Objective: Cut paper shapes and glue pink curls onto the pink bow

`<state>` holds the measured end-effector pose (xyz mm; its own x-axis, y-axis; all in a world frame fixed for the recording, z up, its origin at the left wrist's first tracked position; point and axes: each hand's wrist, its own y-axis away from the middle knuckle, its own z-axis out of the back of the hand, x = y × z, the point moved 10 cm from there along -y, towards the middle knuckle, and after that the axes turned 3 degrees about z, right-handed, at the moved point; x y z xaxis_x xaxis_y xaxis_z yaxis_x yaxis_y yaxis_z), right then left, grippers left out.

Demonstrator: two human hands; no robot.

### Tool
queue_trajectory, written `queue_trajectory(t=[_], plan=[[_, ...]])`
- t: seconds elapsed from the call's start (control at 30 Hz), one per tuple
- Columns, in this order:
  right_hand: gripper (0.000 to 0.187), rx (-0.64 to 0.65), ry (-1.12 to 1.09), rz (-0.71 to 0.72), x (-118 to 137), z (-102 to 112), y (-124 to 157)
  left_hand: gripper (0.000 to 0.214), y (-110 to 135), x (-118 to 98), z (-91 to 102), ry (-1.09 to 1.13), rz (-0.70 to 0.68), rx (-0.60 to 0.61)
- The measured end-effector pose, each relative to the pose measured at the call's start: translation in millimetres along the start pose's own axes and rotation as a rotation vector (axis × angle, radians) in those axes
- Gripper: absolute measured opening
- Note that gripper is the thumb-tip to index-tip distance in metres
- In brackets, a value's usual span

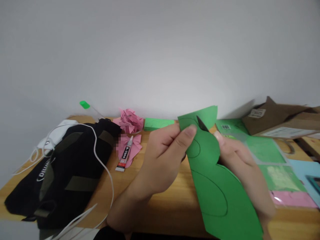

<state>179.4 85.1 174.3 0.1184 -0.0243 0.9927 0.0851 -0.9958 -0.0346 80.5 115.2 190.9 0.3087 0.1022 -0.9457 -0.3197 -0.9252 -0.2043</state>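
Note:
A sheet of green paper [212, 186] hangs tilted in front of me, with curved pencil outlines drawn on it and a wavy cut right edge. My left hand [167, 156] is closed on its upper left edge, thumb on the front. On the sheet's right side, my right hand [236, 155] is closed, partly hidden behind the paper. A dark pointed blade of scissors [203, 124] shows at the slit near the top of the sheet, beside my right thumb. The scissors' handles are hidden by the paper and my right hand.
Left on the wooden table lie a black bag [75, 173], a white cable [96, 150], crumpled pink paper [130, 120] and a B-7000 glue tube [125, 155]. A green block [158, 124] stands at the back. To the right are a cardboard box [282, 118] and green packets [266, 150].

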Motion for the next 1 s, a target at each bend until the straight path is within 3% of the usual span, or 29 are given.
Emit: queue_trajectory(t=[0.37, 1.0], plan=[[0.05, 0.04, 0.047, 0.042, 4, -3, 2, 0.05, 1, -9, 3.7, -0.118, -0.057, -0.034], [0.051, 0.061, 0.18, 0.137, 11, -3, 1, 0.045, 3, -12, -3.6, -0.032, -0.102, 0.052]])
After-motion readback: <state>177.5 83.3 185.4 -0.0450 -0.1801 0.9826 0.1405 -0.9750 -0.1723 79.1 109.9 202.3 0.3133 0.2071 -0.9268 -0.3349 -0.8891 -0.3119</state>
